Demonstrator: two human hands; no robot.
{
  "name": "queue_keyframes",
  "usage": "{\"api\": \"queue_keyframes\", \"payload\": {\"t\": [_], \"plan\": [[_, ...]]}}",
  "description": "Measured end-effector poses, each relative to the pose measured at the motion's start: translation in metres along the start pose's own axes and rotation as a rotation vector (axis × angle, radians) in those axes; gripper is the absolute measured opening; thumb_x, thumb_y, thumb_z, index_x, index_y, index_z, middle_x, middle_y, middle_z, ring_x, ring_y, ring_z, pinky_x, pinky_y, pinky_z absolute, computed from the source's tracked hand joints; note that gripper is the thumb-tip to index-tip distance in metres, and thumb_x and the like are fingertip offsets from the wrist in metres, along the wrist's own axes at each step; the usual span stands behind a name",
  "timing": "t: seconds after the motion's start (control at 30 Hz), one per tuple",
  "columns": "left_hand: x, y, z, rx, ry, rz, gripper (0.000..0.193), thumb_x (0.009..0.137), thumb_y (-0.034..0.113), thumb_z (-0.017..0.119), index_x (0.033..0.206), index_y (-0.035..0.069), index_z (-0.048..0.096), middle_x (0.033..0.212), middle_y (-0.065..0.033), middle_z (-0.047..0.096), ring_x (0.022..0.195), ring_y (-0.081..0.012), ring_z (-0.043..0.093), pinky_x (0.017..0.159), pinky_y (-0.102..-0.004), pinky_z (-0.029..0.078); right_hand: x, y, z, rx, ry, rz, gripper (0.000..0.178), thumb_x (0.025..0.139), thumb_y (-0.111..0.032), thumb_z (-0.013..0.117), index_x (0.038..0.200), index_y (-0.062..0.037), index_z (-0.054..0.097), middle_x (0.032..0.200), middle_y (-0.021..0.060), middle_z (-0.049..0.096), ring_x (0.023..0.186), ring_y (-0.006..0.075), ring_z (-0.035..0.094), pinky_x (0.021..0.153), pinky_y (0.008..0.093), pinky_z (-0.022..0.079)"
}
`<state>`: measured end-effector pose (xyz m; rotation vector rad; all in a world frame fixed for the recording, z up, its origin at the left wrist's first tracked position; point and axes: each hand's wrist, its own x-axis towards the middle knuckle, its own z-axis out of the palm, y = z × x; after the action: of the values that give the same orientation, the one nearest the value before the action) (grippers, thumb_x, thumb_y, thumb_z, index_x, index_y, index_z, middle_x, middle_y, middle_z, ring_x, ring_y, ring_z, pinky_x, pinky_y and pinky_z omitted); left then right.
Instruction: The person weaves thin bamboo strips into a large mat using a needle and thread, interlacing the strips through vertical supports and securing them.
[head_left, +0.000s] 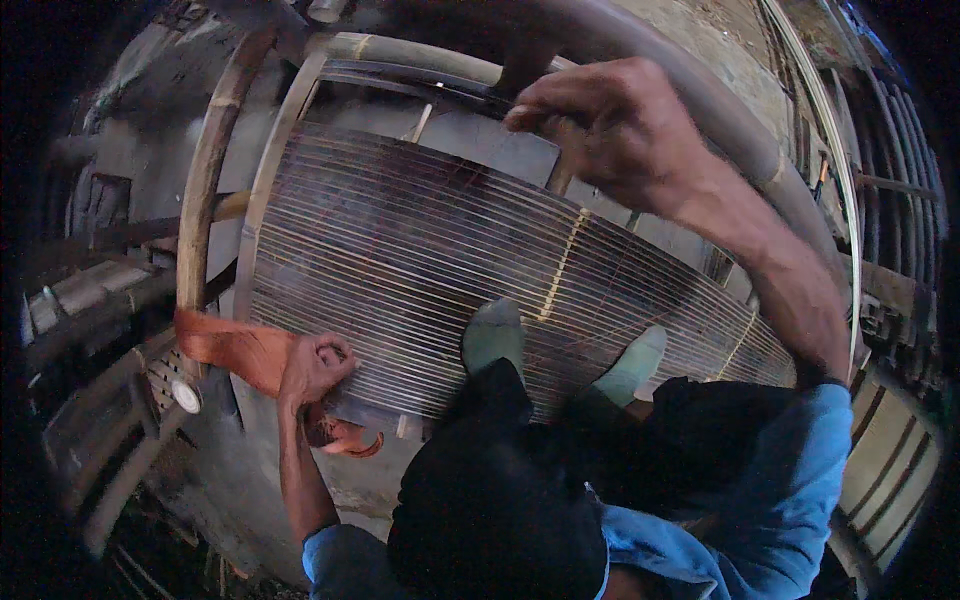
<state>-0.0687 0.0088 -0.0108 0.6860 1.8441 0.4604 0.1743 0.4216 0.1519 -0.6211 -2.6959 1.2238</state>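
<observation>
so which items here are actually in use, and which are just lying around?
In use:
- left hand gripping the orange cloth strip
- right hand at the top edge of the mat of thin bamboo slats
- thick curved bamboo pole that the strip wraps

Lying about:
- stacked wooden planks at right
- small white round object beside the pole

One head-worn fisheye view looks steeply down from above the person, close over a slatted bamboo frame (480, 260) that fills the middle; forearms enter from the near edge, and straight edges bend toward the dark rim.
</observation>
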Motion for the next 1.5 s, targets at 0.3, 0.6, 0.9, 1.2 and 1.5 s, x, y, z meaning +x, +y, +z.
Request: {"api": "queue_keyframes", "payload": {"t": [0.3,0.6,0.9,1.2,1.5], "plan": [[-0.023,-0.022,0.026,0.184,0.195,0.072,0.019,0.081,0.017,0.077,0.073,0.002,0.069,0.064,-0.0081,0.064,0.059,-0.0190,0.055,0.062,-0.0352,0.046,-0.004,-0.015,-0.114,-0.363,0.658,0.101,0.020,0.094,-0.015,0.069,0.086,0.0019,0.075,0.079,0.0124,0.074,0.076,0.0177,0.068,0.072,0.0313,0.056],[-0.034,-0.016,0.040,0.467,0.613,0.305,0.023,0.080,0.021,0.081,0.071,0.004,0.068,0.074,-0.0101,0.064,0.080,-0.0303,0.057,0.077,-0.0457,0.046,0.013,0.020,-0.112,0.760,0.196,0.160,0.019,0.100,-0.016,0.049,0.091,-0.0031,0.060,0.108,0.0147,0.064,0.093,0.0244,0.064,0.095,0.0457,0.053],[-0.098,-0.072,0.133,0.004,1.291,-0.073,0.026,0.079,0.023,0.079,0.093,0.006,0.065,0.084,-0.0137,0.066,0.082,-0.0326,0.060,0.081,-0.0448,0.049,0.012,-0.002,-0.100,1.618,-0.199,0.081,0.034,0.110,-0.027,0.031,0.085,-0.0107,0.049,0.073,-0.0037,0.045,0.062,0.0113,0.042,0.086,0.0402,0.052],[-0.070,-0.067,0.170,-0.235,1.201,-0.027,0.045,0.078,0.024,0.078,0.116,0.007,0.061,0.089,-0.0167,0.066,0.082,-0.0343,0.063,0.082,-0.0427,0.052,0.008,-0.043,-0.084,0.713,0.144,0.262,0.034,0.108,-0.030,0.041,0.088,-0.0068,0.056,0.069,-0.0033,0.046,0.059,0.0096,0.043,0.060,0.0258,0.044],[-0.225,-0.146,0.089,0.825,0.845,-0.380,0.065,0.073,0.029,0.079,0.132,0.010,0.059,0.088,-0.0163,0.071,0.074,-0.0364,0.069,0.069,-0.0439,0.056,-0.013,-0.011,-0.048,0.427,0.170,0.220,0.028,0.107,-0.026,0.046,0.095,-0.0047,0.060,0.075,-0.0011,0.053,0.066,0.0109,0.050,0.066,0.0267,0.046]]}}
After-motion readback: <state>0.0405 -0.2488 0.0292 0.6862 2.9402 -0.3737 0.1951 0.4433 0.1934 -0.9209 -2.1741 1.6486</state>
